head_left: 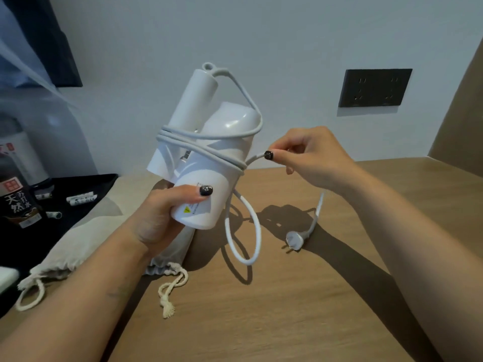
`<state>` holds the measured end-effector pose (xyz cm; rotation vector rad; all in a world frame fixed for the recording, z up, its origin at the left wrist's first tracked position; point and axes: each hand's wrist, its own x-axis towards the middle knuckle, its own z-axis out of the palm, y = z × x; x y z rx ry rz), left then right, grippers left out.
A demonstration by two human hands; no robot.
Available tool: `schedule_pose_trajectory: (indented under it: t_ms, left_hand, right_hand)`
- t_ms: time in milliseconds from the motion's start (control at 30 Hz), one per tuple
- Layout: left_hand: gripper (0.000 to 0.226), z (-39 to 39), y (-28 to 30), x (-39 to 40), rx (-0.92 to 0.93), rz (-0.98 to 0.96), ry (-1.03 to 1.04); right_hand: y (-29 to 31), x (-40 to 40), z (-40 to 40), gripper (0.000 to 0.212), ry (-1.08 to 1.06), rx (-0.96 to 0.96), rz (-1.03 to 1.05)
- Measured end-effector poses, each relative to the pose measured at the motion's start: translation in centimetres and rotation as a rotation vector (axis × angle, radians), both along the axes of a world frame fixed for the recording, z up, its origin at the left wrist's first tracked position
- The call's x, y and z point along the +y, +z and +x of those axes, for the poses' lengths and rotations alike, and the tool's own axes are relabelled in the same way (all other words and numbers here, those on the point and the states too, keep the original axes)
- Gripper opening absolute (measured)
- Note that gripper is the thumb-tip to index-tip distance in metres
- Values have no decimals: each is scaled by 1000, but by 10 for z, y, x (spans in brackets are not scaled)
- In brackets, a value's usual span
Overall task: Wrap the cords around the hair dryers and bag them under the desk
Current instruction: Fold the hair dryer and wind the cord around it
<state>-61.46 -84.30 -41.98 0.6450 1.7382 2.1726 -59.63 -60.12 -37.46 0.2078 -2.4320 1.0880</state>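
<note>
- Your left hand [167, 215] grips the hair dryer [209, 158] above the table [287, 309].
- Your right hand [305, 155] pinches the cord [257, 159].
- Slacken that pinch and the wound turns may slip loose.
- The dangling plug [294, 240] could snag.

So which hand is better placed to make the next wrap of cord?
Right. The right hand already pinches the cord just past the last wrap, with slack trailing to the plug on the desk. The left hand grips the dryer, steadying it.
</note>
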Motion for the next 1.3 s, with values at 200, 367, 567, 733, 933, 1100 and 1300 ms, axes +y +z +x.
schedule_pose_trajectory:
  t_ms: [200, 367, 567, 733, 933, 1100, 1300]
  left_hand:
    - [15, -4, 3, 0, -68, 198, 149]
    - [17, 1, 10, 2, -69, 228, 265]
    - [18, -2, 8, 4, -70, 285, 284]
    - [15, 0, 8, 6, -20, 336, 202]
    - [44, -2, 7, 2, 31, 327, 90]
    - [54, 1, 11, 0, 100, 428, -53]
    - [91, -1, 18, -8, 19, 489, -131]
  right_hand:
    - [32, 1, 42, 7, 132, 311, -41]
    - [21, -7, 84, 1, 282, 252, 312]
    - [-31, -19, 91, 10, 279, -108, 452]
    - [-47, -39, 84, 13, 227, -255, 471]
    - [-62, -65, 53, 10, 115, -371, 424]
    - [-64, -77, 27, 11, -1, -439, 360]
    - [-73, -56, -16, 10, -208, -425, 242]
